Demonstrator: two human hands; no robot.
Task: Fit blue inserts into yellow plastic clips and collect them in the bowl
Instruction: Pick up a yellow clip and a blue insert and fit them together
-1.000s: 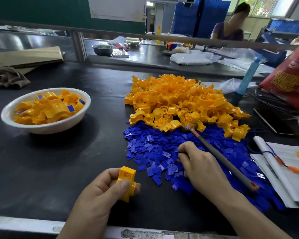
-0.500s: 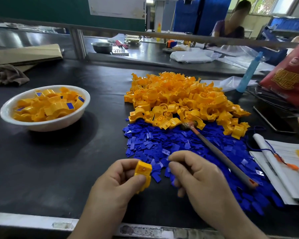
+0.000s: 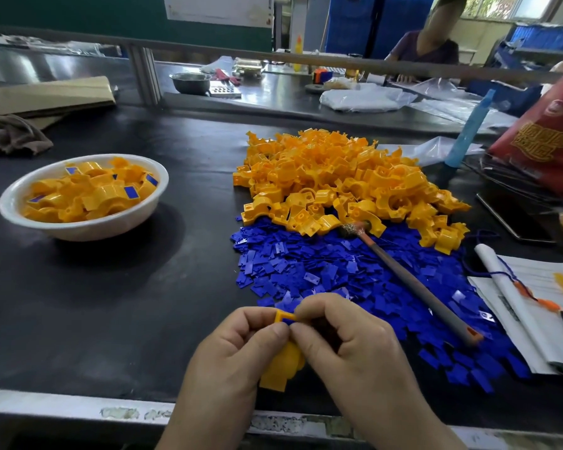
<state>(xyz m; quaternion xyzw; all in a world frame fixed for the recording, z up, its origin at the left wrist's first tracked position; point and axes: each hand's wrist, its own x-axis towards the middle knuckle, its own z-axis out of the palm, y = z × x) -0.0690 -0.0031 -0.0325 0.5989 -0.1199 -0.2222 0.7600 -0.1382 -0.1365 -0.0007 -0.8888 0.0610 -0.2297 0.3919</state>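
Stock lies straight ahead on the black worktop (image 3: 111,319). The heap of yellow clips (image 3: 338,177) is at the back and the blue inserts (image 3: 322,271) are spread flat in front of it, so both kinds of part seem to sit within one short reach. The white bowl (image 3: 88,230) stands well apart to the left, probably to keep finished pieces from mixing with loose ones. It already holds many clips, and several show a blue face. A long-handled brush-like tool (image 3: 413,280) lies slantwise across the inserts, touching neither hand.

Near the table's front edge the two hands meet. The left hand (image 3: 234,362) is curled round one yellow clip (image 3: 281,368), with its thumb high on the part, which looks like a way of steadying the framed upper end. The right hand (image 3: 355,349) pinches a blue insert (image 3: 286,319) with thumb and forefinger, right at that frame. This appears to be the pressing-in step, with the drop into the bowl not yet done.

Much of the work is covered. Fingers hide most of the insert and the middle of the clip, so whether the insert is fully seated cannot be told. The right palm also hides any spare part it may hold. A notebook (image 3: 533,303) at the right is cut off by the picture's edge.
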